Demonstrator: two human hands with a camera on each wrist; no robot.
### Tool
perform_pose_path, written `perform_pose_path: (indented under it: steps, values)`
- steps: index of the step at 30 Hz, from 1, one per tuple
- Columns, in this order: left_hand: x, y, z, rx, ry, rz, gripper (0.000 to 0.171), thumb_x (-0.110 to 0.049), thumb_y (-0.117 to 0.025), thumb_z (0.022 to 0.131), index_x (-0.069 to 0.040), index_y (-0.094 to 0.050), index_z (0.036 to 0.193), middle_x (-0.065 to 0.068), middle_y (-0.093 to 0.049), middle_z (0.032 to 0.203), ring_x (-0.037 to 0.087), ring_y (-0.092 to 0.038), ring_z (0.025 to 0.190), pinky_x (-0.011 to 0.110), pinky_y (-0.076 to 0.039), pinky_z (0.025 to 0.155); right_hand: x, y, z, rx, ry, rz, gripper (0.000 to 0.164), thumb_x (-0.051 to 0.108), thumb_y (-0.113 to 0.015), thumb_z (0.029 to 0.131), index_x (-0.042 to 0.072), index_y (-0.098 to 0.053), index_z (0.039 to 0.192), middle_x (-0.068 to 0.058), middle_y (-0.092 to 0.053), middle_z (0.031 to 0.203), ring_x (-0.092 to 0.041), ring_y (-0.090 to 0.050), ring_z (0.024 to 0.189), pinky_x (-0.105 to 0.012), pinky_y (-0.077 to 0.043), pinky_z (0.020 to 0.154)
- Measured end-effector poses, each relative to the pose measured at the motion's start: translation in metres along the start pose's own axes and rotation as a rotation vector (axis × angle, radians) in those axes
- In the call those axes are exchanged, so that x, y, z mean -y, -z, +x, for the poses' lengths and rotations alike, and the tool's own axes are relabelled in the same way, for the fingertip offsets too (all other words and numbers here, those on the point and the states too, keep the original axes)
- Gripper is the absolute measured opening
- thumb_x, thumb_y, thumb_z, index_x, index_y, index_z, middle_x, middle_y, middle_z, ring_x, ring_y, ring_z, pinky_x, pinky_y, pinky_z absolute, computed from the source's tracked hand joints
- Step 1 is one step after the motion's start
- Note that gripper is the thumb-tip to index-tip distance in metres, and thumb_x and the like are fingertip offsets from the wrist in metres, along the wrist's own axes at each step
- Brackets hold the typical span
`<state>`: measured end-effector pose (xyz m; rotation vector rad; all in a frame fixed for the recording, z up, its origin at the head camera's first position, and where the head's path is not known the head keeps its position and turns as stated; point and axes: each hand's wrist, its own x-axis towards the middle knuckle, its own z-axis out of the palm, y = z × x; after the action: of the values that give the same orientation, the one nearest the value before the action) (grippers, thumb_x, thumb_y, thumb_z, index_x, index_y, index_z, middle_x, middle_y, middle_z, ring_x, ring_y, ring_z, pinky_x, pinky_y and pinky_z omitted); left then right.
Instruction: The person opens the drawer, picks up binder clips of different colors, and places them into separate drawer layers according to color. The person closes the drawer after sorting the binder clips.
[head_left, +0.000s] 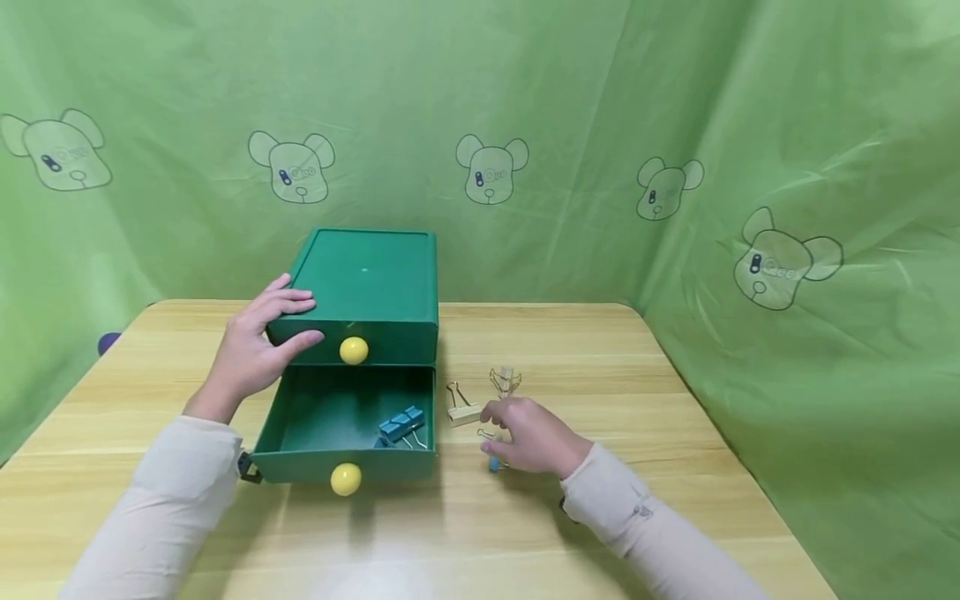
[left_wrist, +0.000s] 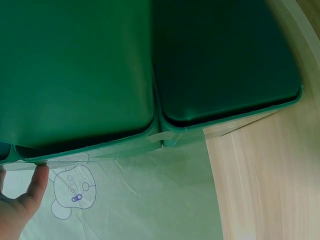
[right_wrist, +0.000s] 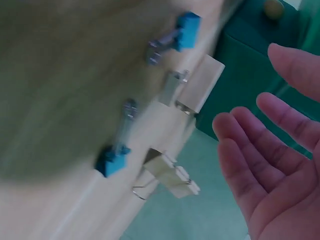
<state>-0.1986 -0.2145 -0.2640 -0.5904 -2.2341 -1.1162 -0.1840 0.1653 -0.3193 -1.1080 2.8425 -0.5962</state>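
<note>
My left hand point(head_left: 258, 342) rests on the upper left corner of a green two-drawer box point(head_left: 363, 275), fingers straight across its top edge and thumb against its front. The lower drawer point(head_left: 315, 417) is pulled out, with blue binder clips point(head_left: 401, 425) inside at its right end. Right of the box, my right hand point(head_left: 536, 437) hovers over loose binder clips, holding nothing. In the right wrist view, its fingers point(right_wrist: 240, 165) are relaxed and apart from them. Among these are a cream clip point(head_left: 463, 414), another cream clip point(right_wrist: 172, 175) and two blue clips, one point(right_wrist: 187, 31) nearer the box.
Yellow round knobs point(head_left: 354, 350) stick out from both drawer fronts. The wooden table point(head_left: 585, 358) meets green curtains point(head_left: 555, 100) with bear drawings at the back and sides. Something purple point(head_left: 108, 342) shows beyond the table's left edge.
</note>
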Motion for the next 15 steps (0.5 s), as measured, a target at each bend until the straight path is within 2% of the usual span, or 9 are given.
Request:
perform_pose_path:
  steps: [4, 8, 11, 15]
  values:
    - [-0.001, 0.0, 0.0, -0.001, -0.004, -0.001, 0.037, -0.01, -0.078, 0.081, 0.001, -0.067, 0.115, 0.017, -0.061, 0.125, 0.024, -0.032, 0.141, 0.055, -0.025, 0.112, -0.004, -0.008, -0.004, 0.079, -0.029, -0.025, 0.032, 0.017, -0.076, 0.083, 0.0, -0.065, 0.108, -0.01, -0.067, 0.09, -0.022, -0.063, 0.081, -0.035, -0.055, 0.073]
    - [-0.002, 0.0, -0.001, -0.003, -0.001, 0.0, 0.037, -0.008, -0.079, 0.081, 0.001, -0.067, 0.114, 0.017, -0.061, 0.125, 0.025, -0.032, 0.14, 0.054, -0.024, 0.112, -0.008, -0.015, -0.005, 0.138, -0.037, -0.037, 0.037, 0.019, -0.078, 0.082, -0.001, -0.064, 0.109, 0.001, -0.06, 0.076, -0.011, -0.056, 0.066, -0.026, -0.052, 0.064]
    - [-0.004, 0.001, -0.001, -0.004, 0.004, -0.002, 0.037, -0.007, -0.079, 0.08, 0.001, -0.067, 0.114, 0.017, -0.061, 0.125, 0.026, -0.032, 0.14, 0.053, -0.024, 0.113, -0.01, -0.018, -0.006, 0.142, -0.023, -0.026, 0.036, 0.018, -0.078, 0.081, -0.002, -0.063, 0.108, 0.007, -0.053, 0.068, -0.006, -0.049, 0.057, -0.022, -0.047, 0.056]
    - [-0.004, 0.0, 0.0, -0.005, 0.001, -0.011, 0.036, -0.007, -0.079, 0.08, 0.001, -0.067, 0.114, 0.017, -0.061, 0.124, 0.026, -0.032, 0.14, 0.054, -0.024, 0.112, -0.011, -0.021, -0.006, 0.136, -0.016, -0.024, 0.032, 0.014, -0.078, 0.08, -0.001, -0.064, 0.104, 0.008, -0.051, 0.067, -0.005, -0.047, 0.056, -0.021, -0.046, 0.055]
